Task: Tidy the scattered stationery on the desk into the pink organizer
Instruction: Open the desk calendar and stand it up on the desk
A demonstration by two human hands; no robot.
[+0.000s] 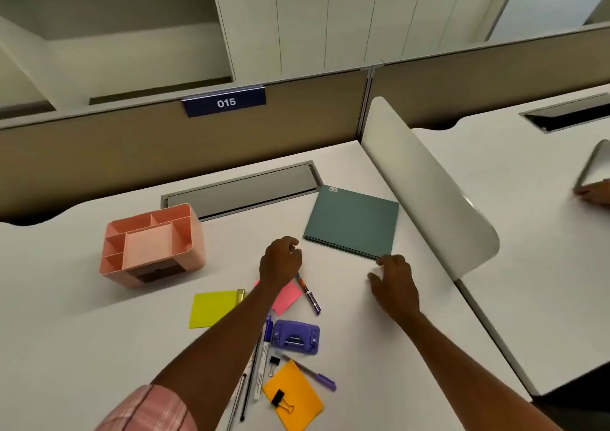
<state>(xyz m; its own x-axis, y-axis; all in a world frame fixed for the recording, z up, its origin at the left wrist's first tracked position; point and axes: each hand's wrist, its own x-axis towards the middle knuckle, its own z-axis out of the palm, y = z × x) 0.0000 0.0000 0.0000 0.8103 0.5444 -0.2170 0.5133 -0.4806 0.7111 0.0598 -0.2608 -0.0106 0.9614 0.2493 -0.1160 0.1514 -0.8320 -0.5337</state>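
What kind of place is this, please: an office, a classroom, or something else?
Most likely an open-plan office: desks split by partitions, a number plate reading 015, and cabinets behind.

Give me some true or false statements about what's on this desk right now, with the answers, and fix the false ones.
1. The pink organizer already holds pens. False: nothing shows in its compartments.
2. A black binder clip lies on the orange sticky pad. True.
3. The green notebook lies open. False: it is closed, cover up.
4. The purple hole punch lies nearer the person than the pink note. True.
5. The yellow note sits inside the organizer. False: it lies flat on the desk.
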